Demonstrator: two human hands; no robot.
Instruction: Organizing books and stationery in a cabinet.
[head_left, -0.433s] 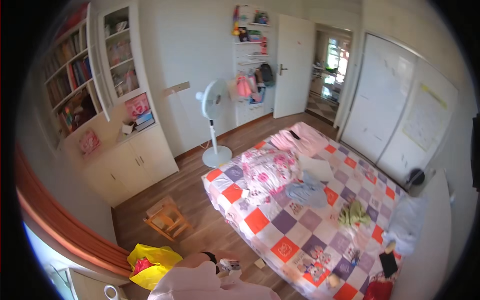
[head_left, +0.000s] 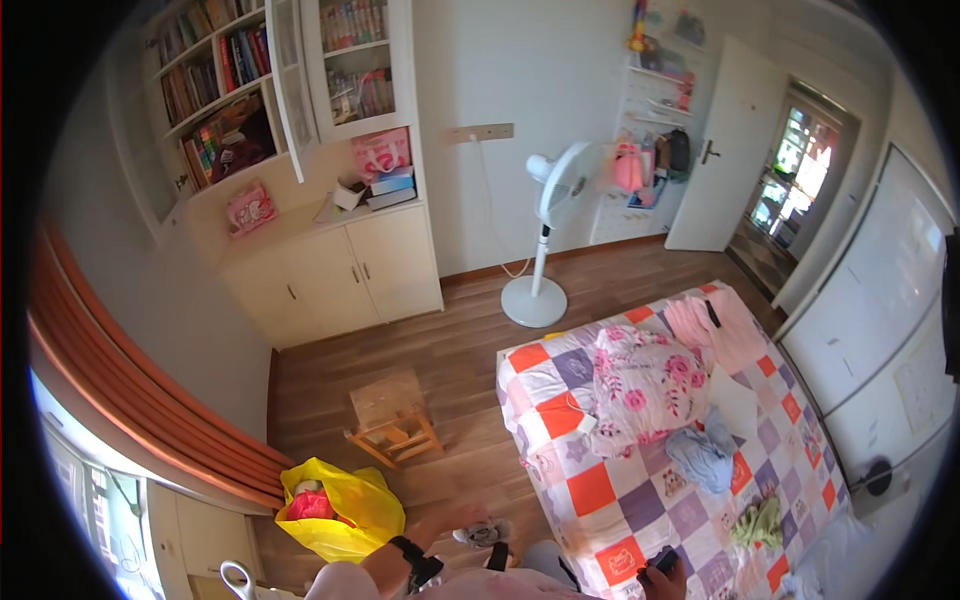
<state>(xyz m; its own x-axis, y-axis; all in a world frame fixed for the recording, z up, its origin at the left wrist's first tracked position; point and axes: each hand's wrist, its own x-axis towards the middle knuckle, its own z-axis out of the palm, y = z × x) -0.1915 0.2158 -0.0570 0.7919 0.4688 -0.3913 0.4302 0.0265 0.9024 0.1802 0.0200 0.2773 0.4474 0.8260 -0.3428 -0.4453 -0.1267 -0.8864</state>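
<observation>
My left hand (head_left: 458, 519) reaches out over the floor at the bottom, a black band on its wrist. It is blurred, and its fingers cannot be made out. Right by it is a grey and white thing (head_left: 483, 533), its kind unclear. At the lower right, against the bed's near edge, my right hand (head_left: 668, 582) is closed around a small black object (head_left: 657, 565). A yellow bag (head_left: 372, 505) with something pink-red inside stands to the left of my left arm.
A small wooden chair (head_left: 395, 415) stands on the wood floor ahead. The bed (head_left: 590, 490) with a checked cover fills the right, bearing a floral garment (head_left: 640, 395), blue cloth (head_left: 702, 452) and green cloth (head_left: 757, 523). Farther back are a white fan (head_left: 535, 300) and cabinet (head_left: 330, 275).
My view has swung left and down, so the room shifts rightward in it. The right hand with the black object has come into view. My left hand now reaches out beyond its wristband.
</observation>
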